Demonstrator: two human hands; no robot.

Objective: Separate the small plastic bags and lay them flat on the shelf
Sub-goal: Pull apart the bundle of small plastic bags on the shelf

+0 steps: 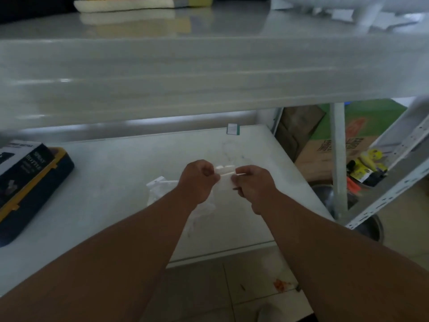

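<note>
Pinching opposite top corners of a clear plastic bag above the shelf, the left hand and right hand grip something light, limp and probably slippery, best peeled apart from its stiffer top strip.

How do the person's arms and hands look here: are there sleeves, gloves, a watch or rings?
Both forearms are bare as far as the picture shows; no sleeve edge is in view. The left hand and the right hand wear no gloves. No watch or bracelet shows on either wrist, and no ring can be seen, though the fingers are curled and the picture is somewhat blurred.
</note>
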